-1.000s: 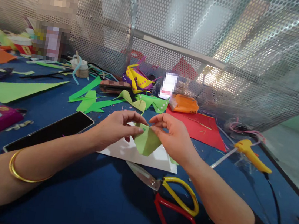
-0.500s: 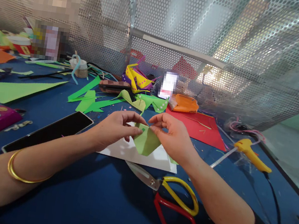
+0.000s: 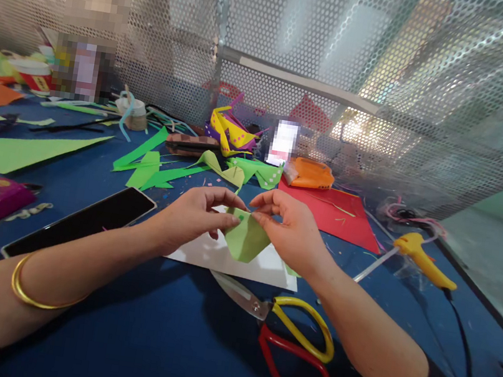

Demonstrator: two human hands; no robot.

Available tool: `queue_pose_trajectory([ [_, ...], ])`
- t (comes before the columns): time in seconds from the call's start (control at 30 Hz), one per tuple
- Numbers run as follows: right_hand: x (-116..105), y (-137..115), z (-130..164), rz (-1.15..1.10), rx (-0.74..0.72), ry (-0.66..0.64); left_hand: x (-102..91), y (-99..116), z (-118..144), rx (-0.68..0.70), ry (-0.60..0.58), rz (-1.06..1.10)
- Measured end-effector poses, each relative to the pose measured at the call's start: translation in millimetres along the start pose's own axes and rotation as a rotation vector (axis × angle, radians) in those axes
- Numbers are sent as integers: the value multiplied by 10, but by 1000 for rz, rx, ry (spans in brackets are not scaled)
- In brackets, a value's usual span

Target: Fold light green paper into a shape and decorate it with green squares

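Observation:
Between my two hands is a piece of light green paper (image 3: 246, 242), cut with angled lower corners and held above a white sheet (image 3: 204, 254). My left hand (image 3: 202, 216) pinches its upper left edge between thumb and fingers. At the upper right edge, my right hand (image 3: 287, 222) grips it the same way. A small darker green spot shows on the paper near the left thumb. Just below the white sheet lie scissors (image 3: 257, 306) with one yellow and one red handle. Part of the sheet is hidden behind the hands.
A phone (image 3: 85, 223) lies left of the white sheet. Green paper strips (image 3: 146, 166) and red paper (image 3: 332, 216) lie beyond my hands. At right rests a yellow glue gun (image 3: 425, 260) with its cord. A perforated metal screen (image 3: 303, 32) bounds the table's back. One person sits at the far left.
Both hands keep their hold on the green paper, nearly still. The view has shifted very slightly, and the person at the far left has moved their head a little.

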State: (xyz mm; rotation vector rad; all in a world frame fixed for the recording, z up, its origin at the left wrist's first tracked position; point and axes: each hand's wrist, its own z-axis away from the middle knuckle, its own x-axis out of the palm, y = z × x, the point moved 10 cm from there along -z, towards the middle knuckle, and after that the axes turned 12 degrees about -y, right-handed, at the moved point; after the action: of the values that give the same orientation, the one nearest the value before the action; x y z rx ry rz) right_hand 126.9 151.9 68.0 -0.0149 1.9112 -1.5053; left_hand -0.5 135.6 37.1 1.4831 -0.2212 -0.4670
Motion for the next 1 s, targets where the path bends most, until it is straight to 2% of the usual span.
queue_pose_trajectory([
  [0.1, -53, 2, -1, 5, -12, 27, -45, 22, 11, 26, 52, 41],
  [0.27, -176, -20, 28, -38, -40, 125, -239, 7, 119, 77, 315, 132],
  [0.33, -204, -35, 48, -53, -48, 167, -163, -76, 118, 23, 286, 223],
  [0.43, -215, -77, 79, -48, -78, 216, 113, -174, 81, -60, 98, 411],
  [0.5, -201, -102, 91, -37, -98, 228, 237, -203, 83, -87, 27, 499],
  [0.7, -153, -120, 86, -58, -101, 197, 169, -258, 125, -94, 130, 490],
  [0.87, -159, -94, 86, -114, -70, 179, 139, -157, 137, -47, 136, 345],
  [1.0, -166, -80, 83, -105, -56, 172, 109, -125, 139, -18, 154, 316],
])
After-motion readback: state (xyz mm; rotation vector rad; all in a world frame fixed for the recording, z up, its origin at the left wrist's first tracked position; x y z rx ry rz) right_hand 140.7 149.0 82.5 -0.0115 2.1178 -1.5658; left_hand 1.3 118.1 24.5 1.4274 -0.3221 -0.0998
